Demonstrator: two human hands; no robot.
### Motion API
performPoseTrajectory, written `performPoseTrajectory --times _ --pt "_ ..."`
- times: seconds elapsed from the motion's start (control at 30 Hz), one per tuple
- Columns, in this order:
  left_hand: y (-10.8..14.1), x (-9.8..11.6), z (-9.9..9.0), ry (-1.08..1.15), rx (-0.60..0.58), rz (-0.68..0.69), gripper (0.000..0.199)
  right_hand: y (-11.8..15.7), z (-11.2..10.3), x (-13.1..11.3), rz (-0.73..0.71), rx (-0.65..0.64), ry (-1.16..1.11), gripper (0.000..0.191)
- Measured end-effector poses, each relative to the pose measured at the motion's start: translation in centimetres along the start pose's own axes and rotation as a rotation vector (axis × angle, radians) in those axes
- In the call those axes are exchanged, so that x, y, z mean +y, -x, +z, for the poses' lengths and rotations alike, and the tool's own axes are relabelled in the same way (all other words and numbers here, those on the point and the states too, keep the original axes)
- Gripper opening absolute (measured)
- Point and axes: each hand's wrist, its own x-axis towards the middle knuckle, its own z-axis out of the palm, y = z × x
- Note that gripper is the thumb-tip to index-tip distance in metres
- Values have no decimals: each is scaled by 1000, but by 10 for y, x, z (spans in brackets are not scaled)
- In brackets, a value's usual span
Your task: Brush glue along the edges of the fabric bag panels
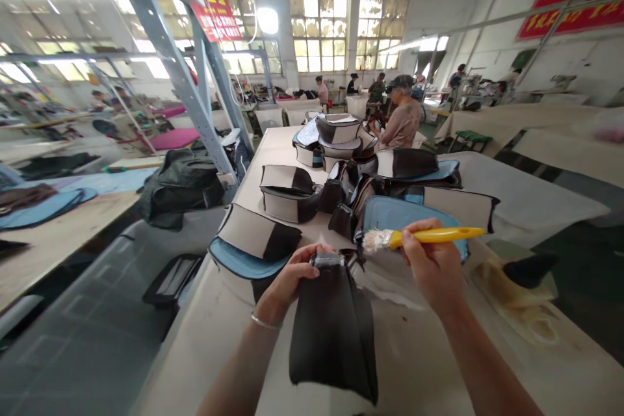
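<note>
My left hand (301, 271) is closed on the top end of a dark bag piece (331, 331), thumb in front, and the piece lies toward me over the pale table. A shiny strip crosses its top edge beside my thumb. In my right hand (433, 266) is a paintbrush (439, 235) with a yellow handle, held level. Its pale, clumped bristles point left, a little above and to the right of the dark piece, apart from it. Behind the bristles lies a blue bag panel (404, 214).
Several black-and-white bag pieces (287, 201) are heaped along the table (205, 351). A yellowish stained container (517, 302) with a dark object stands at the right. A metal post (180, 71) rises at left. A co-worker (402, 117) stands at the table's far end.
</note>
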Motion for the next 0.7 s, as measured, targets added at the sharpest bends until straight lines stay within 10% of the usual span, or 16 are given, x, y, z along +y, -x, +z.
performPoseTrajectory --times 0.7 --pt "12 -8 -24 123 163 -18 25 45 63 31 -124 -320 -200 4"
